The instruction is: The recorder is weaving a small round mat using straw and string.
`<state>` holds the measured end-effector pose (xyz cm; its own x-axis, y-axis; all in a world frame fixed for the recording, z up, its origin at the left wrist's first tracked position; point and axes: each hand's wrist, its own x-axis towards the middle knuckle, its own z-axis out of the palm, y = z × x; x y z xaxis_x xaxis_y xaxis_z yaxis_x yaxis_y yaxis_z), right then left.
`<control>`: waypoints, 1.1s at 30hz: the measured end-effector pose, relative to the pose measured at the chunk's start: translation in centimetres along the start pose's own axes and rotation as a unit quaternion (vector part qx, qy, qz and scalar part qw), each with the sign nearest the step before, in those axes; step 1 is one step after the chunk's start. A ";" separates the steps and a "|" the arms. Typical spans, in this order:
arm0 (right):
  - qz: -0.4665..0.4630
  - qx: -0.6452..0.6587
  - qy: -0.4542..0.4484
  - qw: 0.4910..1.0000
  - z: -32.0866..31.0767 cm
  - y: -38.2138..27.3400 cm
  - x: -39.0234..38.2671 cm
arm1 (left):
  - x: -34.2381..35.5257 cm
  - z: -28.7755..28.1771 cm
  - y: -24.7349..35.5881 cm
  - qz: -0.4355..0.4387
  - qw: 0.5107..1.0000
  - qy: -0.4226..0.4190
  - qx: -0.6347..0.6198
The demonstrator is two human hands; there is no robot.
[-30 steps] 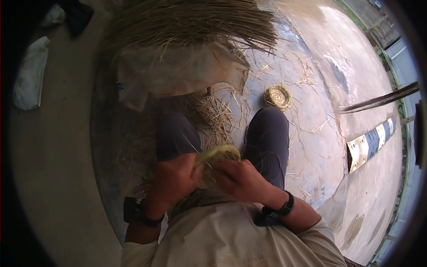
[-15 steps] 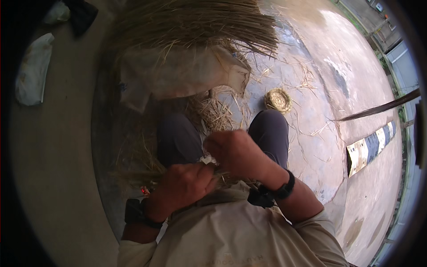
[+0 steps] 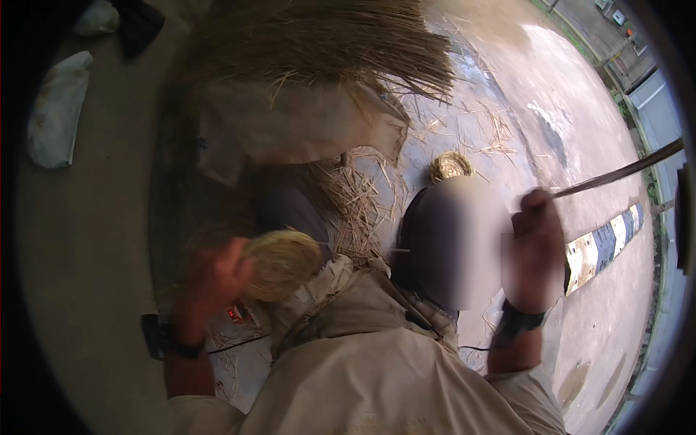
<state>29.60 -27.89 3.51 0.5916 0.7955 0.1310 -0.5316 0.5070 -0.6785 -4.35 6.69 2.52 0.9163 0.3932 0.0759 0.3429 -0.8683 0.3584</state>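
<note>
My left hand (image 3: 221, 275), blurred by motion, grips the edge of a round woven straw piece (image 3: 283, 264) above my left thigh. My right hand (image 3: 535, 250) is raised out to the right, past my right knee. Its fingers look pinched together, and what they hold is too small or blurred to make out. Short bits of a thin pale strand (image 3: 401, 251) show between my knees, roughly level with both hands. A small round straw basket (image 3: 451, 167) sits on the ground beyond my right knee.
A large bundle of straw stalks (image 3: 319, 43) lies ahead, with a pale sheet (image 3: 304, 123) below it. Loose straw bits (image 3: 355, 210) are heaped between my knees. A striped board (image 3: 605, 243) lies right. A dark strip (image 3: 620, 172) slants in from the right edge. White bags (image 3: 58, 112) lie far left.
My hands were close together over my lap and have spread wide apart. The left moved left with the straw piece, which now shows plainly; the right swung far out to the right.
</note>
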 end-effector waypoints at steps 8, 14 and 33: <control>-0.220 -0.444 0.422 0.759 -24.7 -22.7 -13.6 | -4.0 -7.5 -8.5 -0.086 0.987 0.039 0.126; -0.119 -0.624 0.324 0.701 -11.6 -12.2 -5.8 | -1.1 -4.4 -1.2 -0.033 0.997 -0.060 0.023; 0.242 -0.219 -0.071 0.942 0.7 9.9 -0.5 | 3.6 5.9 7.6 0.146 0.953 -0.114 -0.238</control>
<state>23.64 -23.06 -2.75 0.2398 0.9506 -0.1971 -0.3981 -0.0889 -0.9130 2.82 -0.29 0.09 0.9981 0.0321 0.0520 -0.0168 -0.6735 0.7390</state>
